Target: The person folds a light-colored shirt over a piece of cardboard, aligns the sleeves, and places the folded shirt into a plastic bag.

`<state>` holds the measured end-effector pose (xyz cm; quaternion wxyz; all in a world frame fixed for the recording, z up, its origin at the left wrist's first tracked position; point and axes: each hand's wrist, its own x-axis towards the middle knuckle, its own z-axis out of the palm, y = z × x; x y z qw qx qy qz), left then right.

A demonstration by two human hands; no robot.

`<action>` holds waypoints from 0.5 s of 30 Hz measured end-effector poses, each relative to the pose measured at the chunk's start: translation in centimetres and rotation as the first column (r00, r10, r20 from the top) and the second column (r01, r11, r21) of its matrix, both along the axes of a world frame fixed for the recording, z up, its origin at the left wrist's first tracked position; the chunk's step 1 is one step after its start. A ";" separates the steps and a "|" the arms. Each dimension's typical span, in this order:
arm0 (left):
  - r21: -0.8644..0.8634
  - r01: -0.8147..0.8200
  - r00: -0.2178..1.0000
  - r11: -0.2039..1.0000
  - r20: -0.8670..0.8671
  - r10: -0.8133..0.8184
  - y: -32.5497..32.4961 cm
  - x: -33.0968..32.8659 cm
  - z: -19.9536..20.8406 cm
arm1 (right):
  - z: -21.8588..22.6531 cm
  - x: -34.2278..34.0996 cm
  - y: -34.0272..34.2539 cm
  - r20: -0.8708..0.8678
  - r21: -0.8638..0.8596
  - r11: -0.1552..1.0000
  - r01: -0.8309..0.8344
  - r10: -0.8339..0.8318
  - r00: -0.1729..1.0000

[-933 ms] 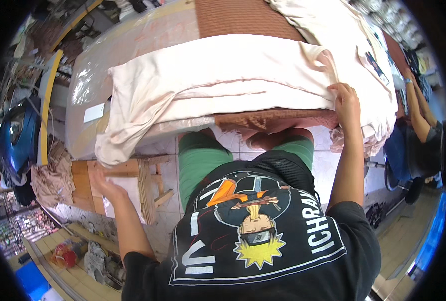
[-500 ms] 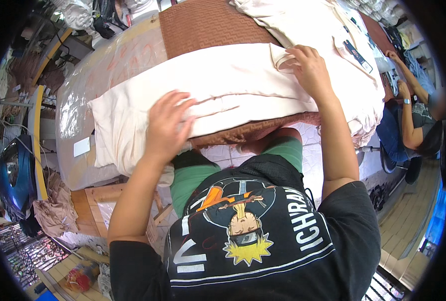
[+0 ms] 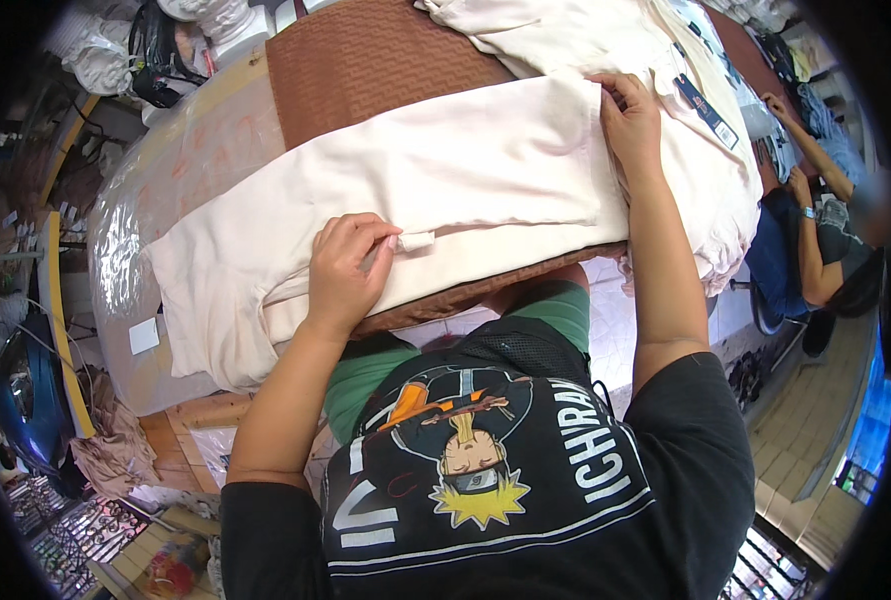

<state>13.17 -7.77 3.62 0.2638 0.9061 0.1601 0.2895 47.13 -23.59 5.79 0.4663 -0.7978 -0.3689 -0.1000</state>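
A cream garment (image 3: 365,160), long and flat like a trouser leg, lies across a padded work surface in front of me. My left hand (image 3: 350,265) pinches its near edge, where a small rolled bit of cloth stands out past the fingertips. At the far right end my right hand (image 3: 630,115) is closed on the hem corner, thumb and fingers together. The garment's left end hangs in loose folds toward me. A second layer of cream cloth shows below the upper one, along the near side.
More cream garments (image 3: 705,200) are heaped at the right, with a dark blue tag (image 3: 703,110) on top. Brown textured cloth (image 3: 385,60) and a plastic-wrapped box (image 3: 205,140) lie underneath. A white card (image 3: 144,336) rests at the left. Another person (image 3: 815,230) works at far right.
My left hand has gone from spread fingers to a pinch on the cloth's edge. The right hand has gripped the hem corner, and the upper layer now lies flatter and wider.
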 end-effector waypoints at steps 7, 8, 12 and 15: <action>0.097 0.124 0.988 0.988 -0.104 -0.114 -0.4 0.9 1.6 | 0.1 0.3 -0.1 0.001 0.000 1.000 -0.017 0.017 1.000; 0.118 0.174 0.981 0.978 -0.106 -0.162 -0.6 1.5 2.0 | 0.2 0.3 -0.1 0.005 -0.004 1.000 -0.007 0.007 1.000; 0.179 0.313 0.946 0.933 -0.144 -0.290 -2.0 5.8 2.0 | 1.9 -0.2 -0.3 0.047 -0.040 0.998 0.050 -0.048 0.998; 0.198 0.307 0.929 0.931 -0.275 -0.248 -3.4 8.7 1.4 | 3.5 -2.2 -0.9 0.167 0.042 0.994 0.100 -0.105 0.980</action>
